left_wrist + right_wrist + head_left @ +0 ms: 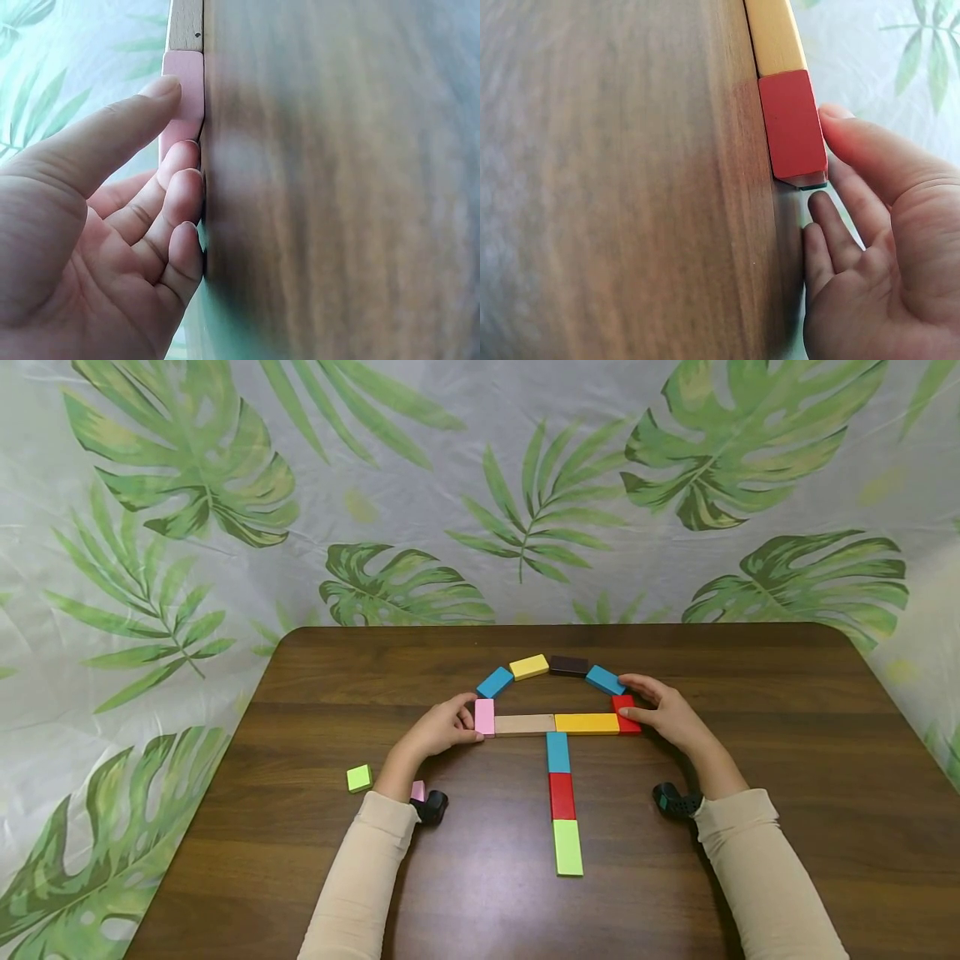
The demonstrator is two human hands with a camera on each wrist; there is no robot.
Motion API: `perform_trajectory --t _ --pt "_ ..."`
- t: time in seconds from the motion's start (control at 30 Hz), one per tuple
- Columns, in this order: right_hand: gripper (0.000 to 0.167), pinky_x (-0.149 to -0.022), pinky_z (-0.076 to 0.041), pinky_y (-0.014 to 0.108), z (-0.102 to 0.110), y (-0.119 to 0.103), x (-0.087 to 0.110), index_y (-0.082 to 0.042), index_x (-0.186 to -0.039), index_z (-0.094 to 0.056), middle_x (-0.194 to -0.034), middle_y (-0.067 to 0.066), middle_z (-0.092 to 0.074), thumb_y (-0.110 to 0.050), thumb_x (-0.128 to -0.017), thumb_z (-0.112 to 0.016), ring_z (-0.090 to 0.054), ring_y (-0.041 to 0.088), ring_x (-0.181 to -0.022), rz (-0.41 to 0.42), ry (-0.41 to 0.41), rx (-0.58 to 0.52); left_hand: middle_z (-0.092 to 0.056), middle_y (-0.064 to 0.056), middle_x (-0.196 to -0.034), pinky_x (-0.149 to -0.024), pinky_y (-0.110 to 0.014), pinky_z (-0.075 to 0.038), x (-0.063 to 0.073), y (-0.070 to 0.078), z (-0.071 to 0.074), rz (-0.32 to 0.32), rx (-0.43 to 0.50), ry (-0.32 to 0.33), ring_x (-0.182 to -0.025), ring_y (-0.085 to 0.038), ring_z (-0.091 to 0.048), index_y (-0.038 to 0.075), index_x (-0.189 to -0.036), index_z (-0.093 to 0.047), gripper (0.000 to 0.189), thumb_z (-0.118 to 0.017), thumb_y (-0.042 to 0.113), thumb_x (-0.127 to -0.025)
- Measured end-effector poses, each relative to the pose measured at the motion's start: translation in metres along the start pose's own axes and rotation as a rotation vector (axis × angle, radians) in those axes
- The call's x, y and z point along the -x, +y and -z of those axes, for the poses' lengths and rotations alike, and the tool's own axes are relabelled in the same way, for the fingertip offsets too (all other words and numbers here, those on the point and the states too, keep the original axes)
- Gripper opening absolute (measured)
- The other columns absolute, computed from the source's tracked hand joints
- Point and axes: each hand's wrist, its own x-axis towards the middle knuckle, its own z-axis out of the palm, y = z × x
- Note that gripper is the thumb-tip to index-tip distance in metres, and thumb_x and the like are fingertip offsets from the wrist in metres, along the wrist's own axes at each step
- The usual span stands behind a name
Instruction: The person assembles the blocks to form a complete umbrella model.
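Observation:
My left hand (438, 727) is at the left end of a row of blocks, its thumb and fingers about a pink block (485, 718). In the left wrist view the thumb lies against the pink block (184, 82), the other fingers bent beside it. My right hand (667, 714) touches a red block (628, 723) with its thumb, while its index finger reaches to a blue block (604, 680). Between the pink and red blocks lie a bare wood block (523, 726) and an orange-yellow block (587, 724), end to end.
An arc of blue (495, 682), yellow (529, 667) and dark (569, 666) blocks curves behind the row. Below it runs a column of blue (558, 752), red (562, 797) and lime (567, 848) blocks. A lime block (359, 778) and a partly hidden pink block (417, 790) lie left.

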Motion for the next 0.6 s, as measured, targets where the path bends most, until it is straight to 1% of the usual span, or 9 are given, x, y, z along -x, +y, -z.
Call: perform_trajectory --t 0.2,0.4,0.53,0.6 --pt "0.054 -0.100 -0.018 0.055 0.002 0.008 -0.003 0.002 -0.132 -0.038 -0.134 0.024 -0.036 -0.011 -0.085 -0.062 -0.023 0.040 -0.127 -0.006 -0.005 -0.001 -0.053 -0.003 -0.078 -0.053 -0.023 -0.039 0.000 0.001 -0.001 0.008 0.000 0.008 -0.062 -0.014 -0.047 0.001 -0.131 -0.039 0.065 -0.072 0.015 -0.077" --pt "0.057 -0.100 -0.017 0.055 0.004 0.028 -0.009 0.000 -0.133 -0.038 -0.135 0.023 -0.036 -0.013 -0.084 -0.064 -0.023 0.039 -0.127 -0.015 -0.002 0.008 -0.053 -0.004 -0.080 -0.054 -0.023 -0.040 0.001 0.001 -0.001 0.014 0.021 0.012 -0.062 -0.014 -0.047 0.001 -0.131 -0.037 0.067 -0.073 0.016 -0.076" --pt "0.056 -0.100 -0.018 0.055 0.004 0.035 -0.011 -0.001 -0.134 -0.038 -0.135 0.022 -0.036 -0.013 -0.085 -0.063 -0.025 0.039 -0.126 0.002 0.018 -0.015 -0.053 -0.003 -0.083 -0.055 -0.024 -0.041 0.003 0.002 0.000 0.023 0.025 0.026 -0.064 -0.014 -0.048 0.002 -0.133 -0.035 0.070 -0.073 0.019 -0.076" --pt "0.056 -0.100 -0.019 0.054 0.003 0.035 -0.011 -0.001 -0.134 -0.038 -0.135 0.022 -0.036 -0.013 -0.085 -0.063 -0.027 0.038 -0.126 0.022 0.033 -0.036 -0.054 -0.004 -0.086 -0.058 -0.025 -0.043 0.005 0.004 0.001 0.019 0.020 0.040 -0.067 -0.015 -0.050 0.002 -0.134 -0.034 0.071 -0.072 0.021 -0.077"
